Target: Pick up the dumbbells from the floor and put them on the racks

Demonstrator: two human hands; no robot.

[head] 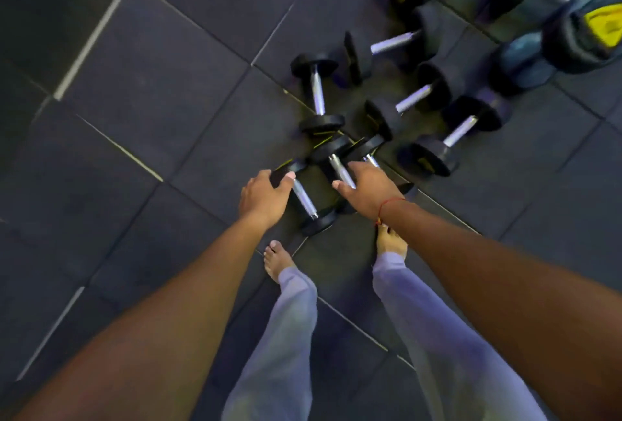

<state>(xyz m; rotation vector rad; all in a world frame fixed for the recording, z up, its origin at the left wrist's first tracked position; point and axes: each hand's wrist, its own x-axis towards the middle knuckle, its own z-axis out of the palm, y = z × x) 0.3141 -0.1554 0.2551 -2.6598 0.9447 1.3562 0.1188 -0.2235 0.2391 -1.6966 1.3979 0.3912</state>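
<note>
Under the fingers: left hand [266, 196] spread and loose, fingertips touching the far end of the nearest dumbbell [304, 198]; right hand [368, 186] also loose, over the bar of a second dumbbell [341, 169] just to its right, neither yet gripping. Best practice, by judgement: wrap each palm round mid-bar and lift level. Farther right, more dumbbells lie on the floor [168, 100]; no rack in view.

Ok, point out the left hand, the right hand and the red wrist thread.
left hand [262, 196], head view, back of the hand.
right hand [368, 186], head view, back of the hand.
red wrist thread [390, 201], head view, across the right wrist.
</note>
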